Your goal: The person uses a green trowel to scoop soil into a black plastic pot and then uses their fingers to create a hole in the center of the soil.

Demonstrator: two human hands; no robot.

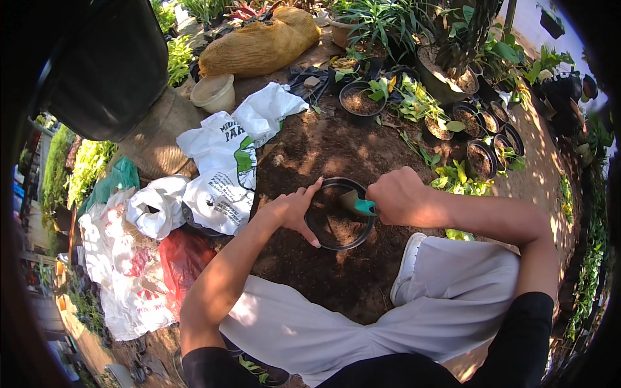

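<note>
A round black plastic plant pot [369,232] stands on dark soil between my legs, with brown soil [335,225] inside it. My left hand [296,208] rests against the pot's left side, thumb and fingers spread along the rim. In my right hand [400,196] is a hand trowel [363,205] with a turquoise handle, gripped in a fist at the pot's right edge. Its metal blade dips over the rim into the pot; the tip is hard to make out against the soil.
White printed sacks [220,169] and a red plastic bag [184,259] lie to the left. Several soil-filled black pots [480,157] and leafy cuttings [419,104] sit at the right. Beyond are a yellow mesh sack [262,41] and a cream pot [214,94]. A large black container [106,68] looms upper left.
</note>
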